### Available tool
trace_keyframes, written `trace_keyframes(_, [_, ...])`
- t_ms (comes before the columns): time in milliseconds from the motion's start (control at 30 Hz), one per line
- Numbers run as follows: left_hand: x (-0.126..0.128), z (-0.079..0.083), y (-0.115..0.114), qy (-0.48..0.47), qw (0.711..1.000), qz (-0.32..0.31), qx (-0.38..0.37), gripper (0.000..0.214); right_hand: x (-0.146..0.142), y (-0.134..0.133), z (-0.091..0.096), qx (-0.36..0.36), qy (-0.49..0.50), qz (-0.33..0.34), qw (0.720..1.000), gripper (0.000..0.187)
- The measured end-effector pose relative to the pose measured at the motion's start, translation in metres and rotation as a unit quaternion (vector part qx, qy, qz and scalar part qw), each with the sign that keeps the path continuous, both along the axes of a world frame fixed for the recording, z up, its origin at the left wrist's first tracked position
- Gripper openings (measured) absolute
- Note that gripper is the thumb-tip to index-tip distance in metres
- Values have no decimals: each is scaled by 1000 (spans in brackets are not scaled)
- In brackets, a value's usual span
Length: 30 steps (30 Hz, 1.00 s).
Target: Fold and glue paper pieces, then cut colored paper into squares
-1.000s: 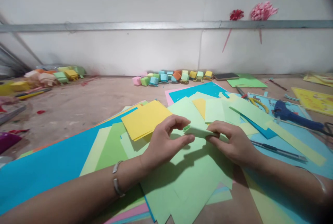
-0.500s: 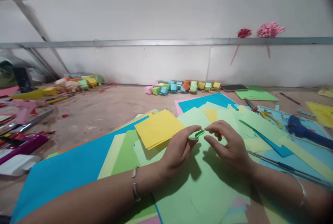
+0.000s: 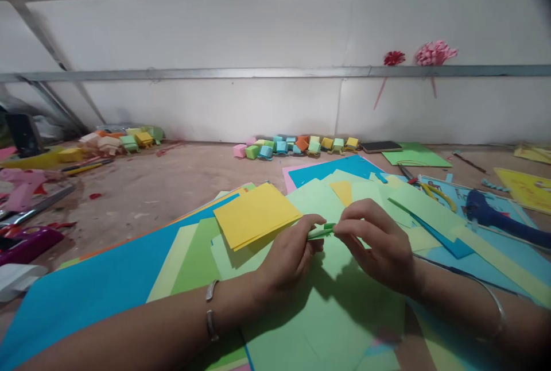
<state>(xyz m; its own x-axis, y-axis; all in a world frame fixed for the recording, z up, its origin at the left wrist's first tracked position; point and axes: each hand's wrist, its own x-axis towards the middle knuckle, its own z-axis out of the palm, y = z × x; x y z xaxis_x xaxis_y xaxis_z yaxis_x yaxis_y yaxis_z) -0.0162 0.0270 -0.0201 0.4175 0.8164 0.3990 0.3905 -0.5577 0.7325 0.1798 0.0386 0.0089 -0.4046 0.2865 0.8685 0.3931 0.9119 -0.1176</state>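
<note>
A small folded strip of light green paper (image 3: 321, 232) sits between my two hands, just above a spread of coloured sheets. My left hand (image 3: 289, 259) pinches its left end with thumb and fingers closed. My right hand (image 3: 379, 244) pinches its right end, fingers curled over it. Under the hands lie light green sheets (image 3: 327, 313). A stack of yellow squares (image 3: 253, 214) rests just to the left of my left hand.
A big blue sheet (image 3: 99, 285) lies at the front left. A row of small folded paper boxes (image 3: 297, 145) lines the back wall. A blue glue gun (image 3: 495, 216), yellow-handled pliers (image 3: 437, 194) and a pen lie at the right. Pink and purple tools (image 3: 26, 242) are at the far left.
The view rose from the table to take in more wall. My right hand let go of the folded green piece, then closed on its right end again, while the left took its left end.
</note>
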Motion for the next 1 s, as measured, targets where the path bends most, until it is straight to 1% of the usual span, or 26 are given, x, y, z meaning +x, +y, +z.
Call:
trace_keyframes(100, [0,-3,1,35,999,3,10,18,0,3,0,-52,7,40,998,16])
trace_keyframes(267, [-1,-7,3,77,995,10,58,21,1,4,-2,-82,-5,71,994,20])
trace_keyframes(367, [-1,-7,3,79,995,16,56,21,1,5,-2,-83,-1,68,994,22])
trace_keyframes(500, [0,-3,1,80,995,20,51,21,0,6,0,-55,-5,34,998,14])
trace_keyframes(600, [0,1,0,69,997,1,29,21,0,6,1,-38,-1,34,999,13])
trace_keyframes(667, [-1,2,0,53,998,-22,19,25,1,7,0,-41,0,38,998,12])
trace_keyframes(833, [-4,2,0,5,997,-68,27,37,6,6,1,-48,6,14,999,8])
trace_keyframes(1000, [-3,3,0,-13,997,-72,35,38,7,3,0,-72,12,71,995,20])
